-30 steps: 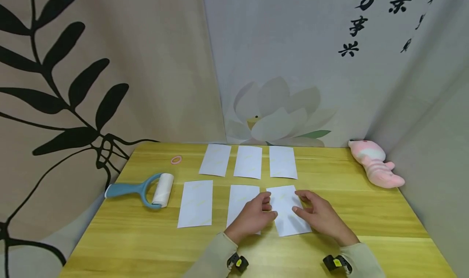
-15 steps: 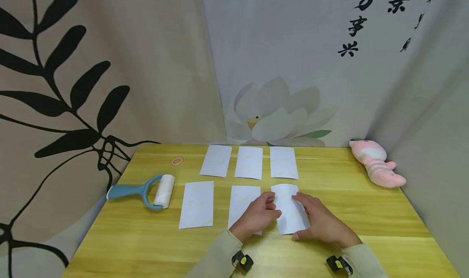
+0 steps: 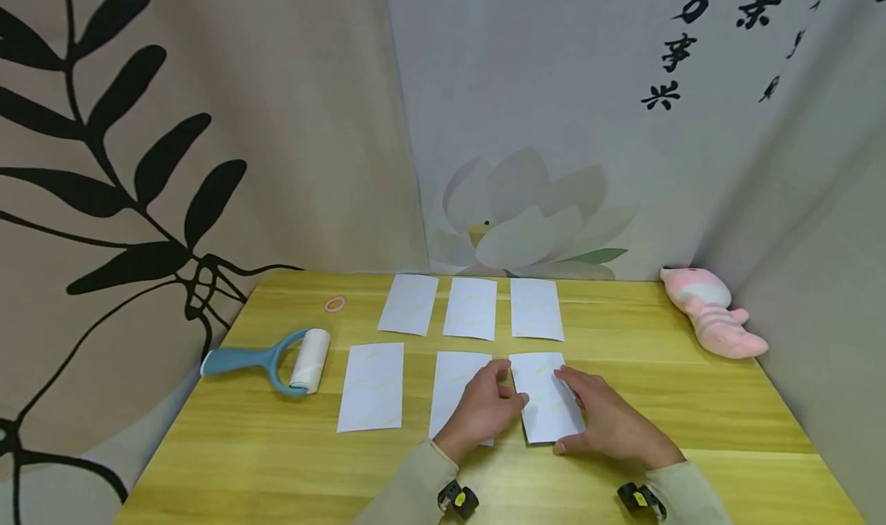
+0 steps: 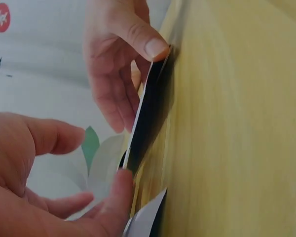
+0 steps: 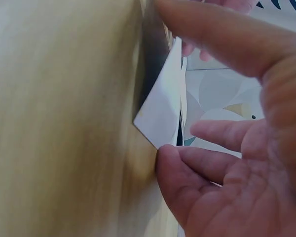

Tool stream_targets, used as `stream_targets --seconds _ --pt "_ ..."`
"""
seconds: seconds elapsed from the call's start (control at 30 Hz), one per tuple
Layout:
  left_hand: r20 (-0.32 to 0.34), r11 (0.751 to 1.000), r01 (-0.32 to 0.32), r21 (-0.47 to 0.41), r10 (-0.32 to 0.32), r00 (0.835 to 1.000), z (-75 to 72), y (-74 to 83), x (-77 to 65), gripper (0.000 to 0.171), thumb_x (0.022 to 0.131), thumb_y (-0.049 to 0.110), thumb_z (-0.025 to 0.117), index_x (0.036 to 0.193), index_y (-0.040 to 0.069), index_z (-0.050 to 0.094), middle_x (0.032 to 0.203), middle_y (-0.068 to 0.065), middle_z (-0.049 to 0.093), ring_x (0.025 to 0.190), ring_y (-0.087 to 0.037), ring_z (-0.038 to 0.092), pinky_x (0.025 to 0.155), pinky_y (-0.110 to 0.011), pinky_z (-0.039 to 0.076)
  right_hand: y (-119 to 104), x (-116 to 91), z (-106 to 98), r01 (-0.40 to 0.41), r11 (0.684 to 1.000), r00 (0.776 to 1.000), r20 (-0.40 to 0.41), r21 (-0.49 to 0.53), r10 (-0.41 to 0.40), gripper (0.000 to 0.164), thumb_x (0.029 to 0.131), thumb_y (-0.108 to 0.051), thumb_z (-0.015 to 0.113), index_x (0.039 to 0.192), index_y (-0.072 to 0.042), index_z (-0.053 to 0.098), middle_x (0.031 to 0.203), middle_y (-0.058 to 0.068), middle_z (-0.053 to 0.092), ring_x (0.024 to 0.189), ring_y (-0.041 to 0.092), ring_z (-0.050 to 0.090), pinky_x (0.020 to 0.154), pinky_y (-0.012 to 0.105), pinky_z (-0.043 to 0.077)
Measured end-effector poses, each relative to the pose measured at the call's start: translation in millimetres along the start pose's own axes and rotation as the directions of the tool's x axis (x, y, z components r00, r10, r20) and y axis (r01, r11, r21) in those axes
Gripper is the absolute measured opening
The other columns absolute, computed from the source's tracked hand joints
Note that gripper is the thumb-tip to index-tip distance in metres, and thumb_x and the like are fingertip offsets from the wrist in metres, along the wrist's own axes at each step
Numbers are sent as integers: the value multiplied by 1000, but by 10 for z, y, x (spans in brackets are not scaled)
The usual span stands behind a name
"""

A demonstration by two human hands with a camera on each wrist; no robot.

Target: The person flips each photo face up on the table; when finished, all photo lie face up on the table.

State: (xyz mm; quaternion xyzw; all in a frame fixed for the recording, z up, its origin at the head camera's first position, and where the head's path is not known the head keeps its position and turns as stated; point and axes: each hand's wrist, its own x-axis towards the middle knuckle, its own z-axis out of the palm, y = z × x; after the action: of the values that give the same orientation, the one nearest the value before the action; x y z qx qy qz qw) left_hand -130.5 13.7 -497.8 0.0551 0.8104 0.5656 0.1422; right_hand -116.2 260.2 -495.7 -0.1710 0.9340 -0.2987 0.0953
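Observation:
A white card (image 3: 547, 402) with faint yellowish print and a dark underside stands tilted a little off the table, its near edge raised. My right hand (image 3: 612, 417) holds it along the right side, thumb by the near corner and forefinger farther up. In the right wrist view, a fingertip (image 5: 167, 155) meets a corner of the card. On the other side, my left hand (image 3: 481, 406) has loosely bent fingers beside the left edge. The left wrist view shows one left fingertip (image 4: 122, 180) touching the card's end while another finger stays apart from it.
Several similar cards lie in two rows, one (image 3: 453, 387) partly under my left hand and another (image 3: 370, 387) farther left. A blue-handled lint roller (image 3: 308, 360) and a pink ring (image 3: 335, 304) lie left. A pink plush toy (image 3: 713, 310) sits at the right edge.
My right hand has moved its thumb to the near corner of the card. The card bowed up between the hands, then flattened, with its near edge now raised. My left hand shifted slightly right.

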Motion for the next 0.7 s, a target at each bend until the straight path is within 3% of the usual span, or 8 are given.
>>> stream_targets --seconds 0.17,0.33,0.57,0.7 --pt "-1 985 35 -170 -36 999 36 -23 28 68 92 13 80 150 -1 48 129 -14 65 105 -16 69 84 -29 59 5 -18 -13 -14 1000 1000 8 22 14 117 67 -51 99 158 -4 43 159 22 47 133 33 55 103 38 56" --pt "3 964 42 -263 -43 999 93 -40 63 73 89 5 81 151 -5 44 119 -14 65 97 -15 68 80 -29 61 21 -18 -15 -17 1000 1000 9 14 17 116 68 -51 99 159 -5 43 160 22 46 135 34 54 103 37 55" --pt "42 952 33 -304 -21 999 225 -36 39 65 91 -1 77 148 -5 48 106 -12 67 86 -13 68 69 -33 64 29 -18 -4 -5 1000 1000 14 17 5 111 70 -52 97 158 -7 47 166 21 41 141 37 49 103 33 55" --pt "47 954 22 -299 -9 999 272 -30 8 56 92 -3 75 144 -3 53 101 -11 68 84 -14 68 66 -33 64 15 -24 4 4 1000 1000 14 -2 -4 108 71 -53 96 156 -7 49 166 20 40 145 39 45 108 42 53"
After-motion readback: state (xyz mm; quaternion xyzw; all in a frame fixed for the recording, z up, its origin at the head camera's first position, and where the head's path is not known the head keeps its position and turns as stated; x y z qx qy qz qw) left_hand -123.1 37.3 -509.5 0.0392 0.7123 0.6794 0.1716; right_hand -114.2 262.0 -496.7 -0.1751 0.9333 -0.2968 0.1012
